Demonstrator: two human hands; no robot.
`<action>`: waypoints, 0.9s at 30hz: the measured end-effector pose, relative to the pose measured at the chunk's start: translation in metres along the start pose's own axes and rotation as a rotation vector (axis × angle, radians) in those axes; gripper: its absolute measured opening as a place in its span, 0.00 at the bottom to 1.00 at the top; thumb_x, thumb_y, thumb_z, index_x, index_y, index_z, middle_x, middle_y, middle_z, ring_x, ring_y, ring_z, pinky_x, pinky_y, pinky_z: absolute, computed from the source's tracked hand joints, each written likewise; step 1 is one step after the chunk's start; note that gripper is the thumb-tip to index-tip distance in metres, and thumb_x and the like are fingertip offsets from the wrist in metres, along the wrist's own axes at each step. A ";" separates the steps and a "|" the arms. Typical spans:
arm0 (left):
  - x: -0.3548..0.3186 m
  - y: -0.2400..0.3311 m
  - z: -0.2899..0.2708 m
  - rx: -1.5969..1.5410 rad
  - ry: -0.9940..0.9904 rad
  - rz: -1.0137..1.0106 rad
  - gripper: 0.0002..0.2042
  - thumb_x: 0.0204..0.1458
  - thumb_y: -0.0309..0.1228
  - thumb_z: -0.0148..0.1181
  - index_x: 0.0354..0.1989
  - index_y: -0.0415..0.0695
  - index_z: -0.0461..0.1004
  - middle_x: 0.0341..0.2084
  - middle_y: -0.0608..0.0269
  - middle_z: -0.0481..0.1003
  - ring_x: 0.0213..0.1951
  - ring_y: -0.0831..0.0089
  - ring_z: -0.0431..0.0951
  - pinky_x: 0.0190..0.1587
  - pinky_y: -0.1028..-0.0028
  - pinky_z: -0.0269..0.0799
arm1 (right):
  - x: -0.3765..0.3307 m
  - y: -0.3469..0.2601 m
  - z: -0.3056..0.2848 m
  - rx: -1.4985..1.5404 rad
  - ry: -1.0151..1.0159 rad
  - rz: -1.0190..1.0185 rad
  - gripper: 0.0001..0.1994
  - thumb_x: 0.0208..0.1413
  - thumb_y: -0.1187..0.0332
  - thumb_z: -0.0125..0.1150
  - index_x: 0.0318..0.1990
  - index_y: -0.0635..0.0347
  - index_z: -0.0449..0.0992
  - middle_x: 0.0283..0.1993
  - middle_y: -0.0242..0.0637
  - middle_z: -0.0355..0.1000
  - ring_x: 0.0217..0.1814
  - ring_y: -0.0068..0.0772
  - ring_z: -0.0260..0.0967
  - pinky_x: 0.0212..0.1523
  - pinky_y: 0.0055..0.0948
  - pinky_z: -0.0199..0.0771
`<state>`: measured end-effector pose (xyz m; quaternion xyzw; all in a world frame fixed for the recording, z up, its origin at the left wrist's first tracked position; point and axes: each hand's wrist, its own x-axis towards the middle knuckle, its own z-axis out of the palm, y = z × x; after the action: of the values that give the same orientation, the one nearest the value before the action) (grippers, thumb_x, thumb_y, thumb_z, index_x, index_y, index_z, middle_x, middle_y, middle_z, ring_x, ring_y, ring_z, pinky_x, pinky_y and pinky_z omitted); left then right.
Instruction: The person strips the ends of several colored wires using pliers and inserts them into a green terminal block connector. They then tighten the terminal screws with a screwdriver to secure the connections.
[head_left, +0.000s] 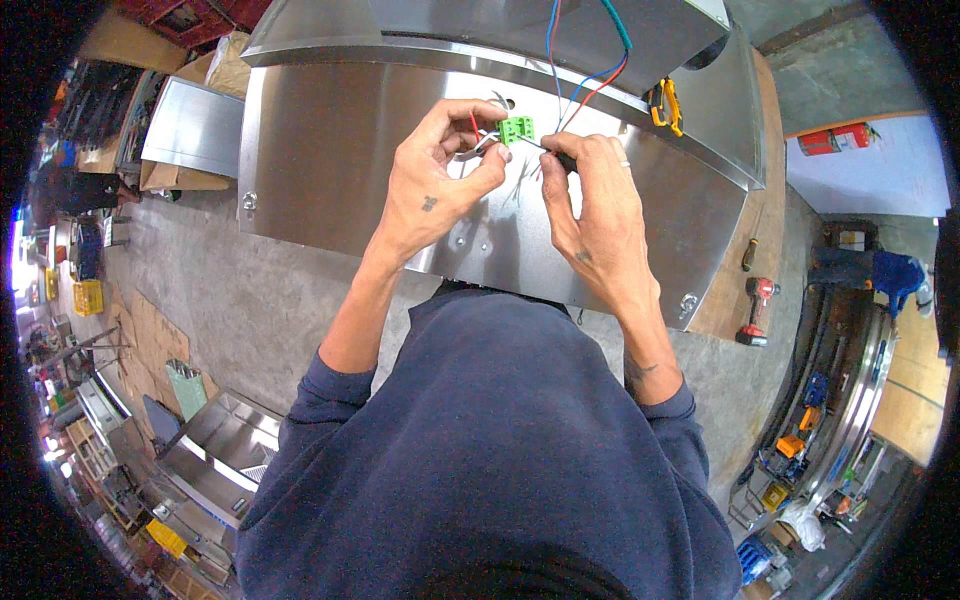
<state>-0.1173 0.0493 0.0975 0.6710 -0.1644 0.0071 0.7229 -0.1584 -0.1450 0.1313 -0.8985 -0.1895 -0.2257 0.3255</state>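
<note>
From where I stand, the left hand [430, 185] pinches a small bright-green plastic terminal block [513, 130] between thumb and fingertips, raised over the brushed stainless-steel counter [320, 150]. Thin red insulated wire [475, 124] and pale strands show on that hand's side. The right hand [605, 210] pinches a slim screwdriver with a dark handle [567, 161], its thin shaft pointing left at the block; whether the tip sits in a screw slot is too small to tell.

To do this well, I'd keep the block squarely gripped so it can't twist, and line the shaft up straight with the screw before turning. Light, short turns should be plenty; heavy pressure might slip the tip toward the left thumb, which is close by. Long blue and red wires [600, 85] come down near the right hand, so I'd keep them clear of the blade. Each conductor probably deserves a gentle tug once clamped.
</note>
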 end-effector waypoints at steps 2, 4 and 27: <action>-0.001 0.001 0.000 -0.064 -0.004 -0.047 0.19 0.58 0.19 0.67 0.58 0.36 0.75 0.55 0.57 0.76 0.52 0.73 0.80 0.58 0.71 0.76 | 0.001 -0.002 0.000 0.012 0.002 0.023 0.10 0.63 0.77 0.65 0.51 0.64 0.77 0.41 0.44 0.73 0.43 0.42 0.74 0.47 0.38 0.74; -0.001 0.001 0.000 -0.088 -0.009 -0.055 0.19 0.58 0.18 0.67 0.58 0.35 0.74 0.55 0.57 0.76 0.53 0.72 0.80 0.59 0.70 0.76 | 0.001 -0.002 0.001 0.037 0.007 0.014 0.10 0.63 0.77 0.65 0.51 0.64 0.77 0.41 0.43 0.73 0.43 0.42 0.73 0.47 0.38 0.74; 0.003 0.006 0.006 0.385 0.010 0.152 0.15 0.55 0.23 0.74 0.50 0.38 0.81 0.44 0.60 0.82 0.48 0.75 0.82 0.54 0.72 0.79 | 0.002 0.006 -0.008 -0.243 -0.134 -0.171 0.17 0.54 0.79 0.61 0.52 0.66 0.76 0.43 0.44 0.69 0.48 0.48 0.69 0.51 0.43 0.74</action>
<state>-0.1171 0.0431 0.1044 0.7824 -0.2064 0.0961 0.5796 -0.1564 -0.1543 0.1347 -0.9248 -0.2580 -0.2136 0.1807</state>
